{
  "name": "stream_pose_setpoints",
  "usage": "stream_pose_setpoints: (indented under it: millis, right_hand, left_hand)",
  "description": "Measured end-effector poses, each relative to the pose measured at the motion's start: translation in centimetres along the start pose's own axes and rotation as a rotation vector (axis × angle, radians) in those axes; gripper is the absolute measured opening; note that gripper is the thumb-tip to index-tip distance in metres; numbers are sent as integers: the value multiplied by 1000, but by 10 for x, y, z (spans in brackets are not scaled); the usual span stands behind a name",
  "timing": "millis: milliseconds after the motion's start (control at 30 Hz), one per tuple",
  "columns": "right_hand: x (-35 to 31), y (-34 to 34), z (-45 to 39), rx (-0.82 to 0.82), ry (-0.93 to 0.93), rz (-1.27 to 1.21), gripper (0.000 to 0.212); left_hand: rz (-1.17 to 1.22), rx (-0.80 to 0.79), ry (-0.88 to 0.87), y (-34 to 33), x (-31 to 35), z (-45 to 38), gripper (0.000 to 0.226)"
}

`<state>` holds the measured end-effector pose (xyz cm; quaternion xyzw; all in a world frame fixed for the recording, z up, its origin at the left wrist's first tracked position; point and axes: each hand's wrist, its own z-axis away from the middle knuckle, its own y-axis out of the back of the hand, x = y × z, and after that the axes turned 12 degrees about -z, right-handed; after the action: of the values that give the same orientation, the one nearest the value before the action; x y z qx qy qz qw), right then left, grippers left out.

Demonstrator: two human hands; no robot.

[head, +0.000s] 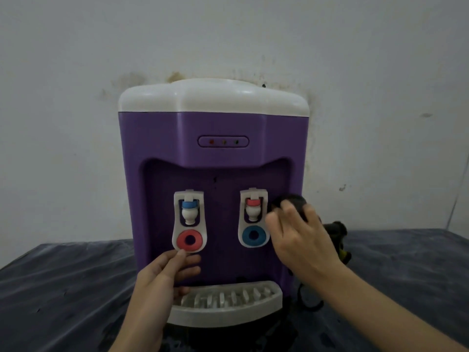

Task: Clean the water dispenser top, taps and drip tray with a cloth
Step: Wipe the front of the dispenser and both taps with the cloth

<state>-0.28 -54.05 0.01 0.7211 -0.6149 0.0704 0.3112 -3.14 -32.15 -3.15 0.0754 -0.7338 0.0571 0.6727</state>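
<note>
A purple water dispenser (215, 128) with a white top (213, 97) stands on a dark-covered table against the wall. Its left tap (189, 219) has a red push ring; its right tap (253, 217) has a blue one. A grey slatted drip tray (225, 311) sticks out at the bottom. My right hand (299, 240) holds a dark cloth (291, 201) against the recess wall just right of the right tap. My left hand (162, 275) touches the lower edge of the left tap's lever with its fingertips, fingers fairly straight.
The dispenser backs onto a stained white wall (76, 97). A dark object with a yellow part (338, 237) and a black cable (309, 298) lie on the table (50, 288) right of the dispenser. Wet patches show on the table cover in front.
</note>
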Motion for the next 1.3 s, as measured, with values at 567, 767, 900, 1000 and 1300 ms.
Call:
stream_pose_setpoints:
  millis: [567,767,900,1000,1300]
  right_hand:
    - [24,30,-47,237,-49,-287,19]
    - [25,7,-45,191,25,-106,18]
    - [22,4,-15,84,4,-24,44]
    - [15,4,9,-2,100,-34,43]
    - [0,0,31,-155,142,-196,38]
  left_hand:
    - [-9,4,13,-4,2,3,13]
    - [-4,-2,-8,-3,2,5,16]
    - [0,12,-6,-3,1,5,19]
    - [-2,16,-8,-2,0,5,20]
    - [-16,4,-19,1,0,6,20]
